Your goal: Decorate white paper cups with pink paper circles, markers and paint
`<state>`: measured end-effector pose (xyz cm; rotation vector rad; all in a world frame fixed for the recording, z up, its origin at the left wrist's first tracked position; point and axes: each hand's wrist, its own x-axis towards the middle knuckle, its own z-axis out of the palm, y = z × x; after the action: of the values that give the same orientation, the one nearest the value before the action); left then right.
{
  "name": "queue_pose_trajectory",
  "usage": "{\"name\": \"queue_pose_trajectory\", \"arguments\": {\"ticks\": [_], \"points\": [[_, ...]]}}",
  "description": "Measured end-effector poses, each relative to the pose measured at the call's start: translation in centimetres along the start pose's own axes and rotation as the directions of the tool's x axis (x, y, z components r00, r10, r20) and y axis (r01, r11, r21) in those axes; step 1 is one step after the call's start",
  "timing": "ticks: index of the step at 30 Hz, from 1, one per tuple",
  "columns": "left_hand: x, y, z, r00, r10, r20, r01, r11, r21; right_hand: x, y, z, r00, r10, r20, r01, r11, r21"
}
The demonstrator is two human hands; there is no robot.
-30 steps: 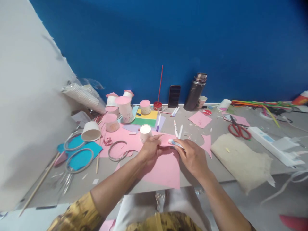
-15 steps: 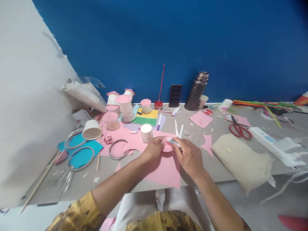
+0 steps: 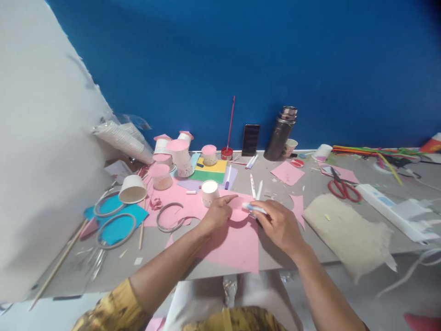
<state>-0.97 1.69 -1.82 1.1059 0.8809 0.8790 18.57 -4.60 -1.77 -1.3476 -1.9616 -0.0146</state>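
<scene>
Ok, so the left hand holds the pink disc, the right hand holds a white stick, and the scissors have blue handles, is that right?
Not quite: the scissors have red handles, as the head view shows. The left hand holds the pink disc, and the right hand holds a white stick.

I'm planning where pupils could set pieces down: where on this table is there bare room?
Bare tabletop shows between the pink square, red-handled scissors and beige sheet; a smaller patch lies between the short wooden stick and the left forearm. It is crowded back left, around the pink-topped cups.
</scene>
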Motion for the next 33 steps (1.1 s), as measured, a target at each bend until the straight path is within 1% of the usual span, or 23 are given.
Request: {"name": "queue_pose_trajectory", "arguments": {"ticks": [3,4,6,8,10,12,14,17,18,20,23,28,33], "points": [[0.5,-0.7,-0.3,0.998,-0.043,-0.052,0.042,0.999,-0.020,-0.3,0.2,-0.5,0.989,0.110,-0.102,-0.106,0.994,0.039],[0.6,-0.9,-0.3,0.997,-0.051,-0.066,0.048,0.998,-0.039,-0.3,0.0,-0.4,0.986,0.118,-0.119,-0.114,0.993,0.038],[0.7,-1.1,-0.2,0.995,-0.050,-0.082,0.043,0.996,-0.084,-0.2,-0.6,0.0,0.988,0.092,-0.126,-0.092,0.996,0.003],[0.5,-1.0,0.0,0.997,-0.044,-0.067,0.035,0.992,-0.119,0.1,-1.1,0.6,0.992,0.050,-0.119,-0.058,0.996,-0.067],[0.3,-0.6,0.3,0.999,-0.044,-0.028,0.040,0.990,-0.138,0.3,-1.4,1.2,0.995,0.024,-0.099,-0.037,0.990,-0.135],[0.0,-0.1,0.6,0.998,-0.065,0.012,0.066,0.983,-0.169,0.4,-1.5,1.6,0.998,0.007,-0.066,-0.018,0.986,-0.168],[-0.1,0.3,0.8,0.993,-0.110,0.035,0.115,0.967,-0.225,0.4,-1.4,1.7,0.999,-0.020,-0.026,0.015,0.985,-0.172],[-0.1,0.5,1.0,0.982,-0.189,-0.008,0.178,0.937,-0.302,0.4,-1.5,1.7,0.998,-0.058,0.029,0.062,0.983,-0.172],[0.0,0.4,1.0,0.980,-0.194,-0.031,0.176,0.936,-0.306,0.4,-1.6,1.8,0.997,-0.066,0.041,0.072,0.982,-0.173],[0.1,0.1,0.9,0.986,-0.158,-0.056,0.136,0.950,-0.282,0.5,-1.8,1.9,0.996,-0.075,0.040,0.081,0.980,-0.180],[0.1,-0.2,0.8,0.995,-0.091,-0.034,0.080,0.966,-0.245,0.5,-2.0,2.2,0.997,-0.077,0.002,0.075,0.976,-0.206],[-0.1,0.0,1.0,0.996,-0.072,-0.046,0.059,0.967,-0.248,0.5,-2.4,3.1,0.993,-0.071,-0.091,0.053,0.981,-0.188],[-0.3,0.2,1.6,0.995,-0.069,-0.070,0.044,0.948,-0.315,0.7,-2.6,3.6,0.975,-0.025,-0.219,-0.025,0.975,-0.222]]}}
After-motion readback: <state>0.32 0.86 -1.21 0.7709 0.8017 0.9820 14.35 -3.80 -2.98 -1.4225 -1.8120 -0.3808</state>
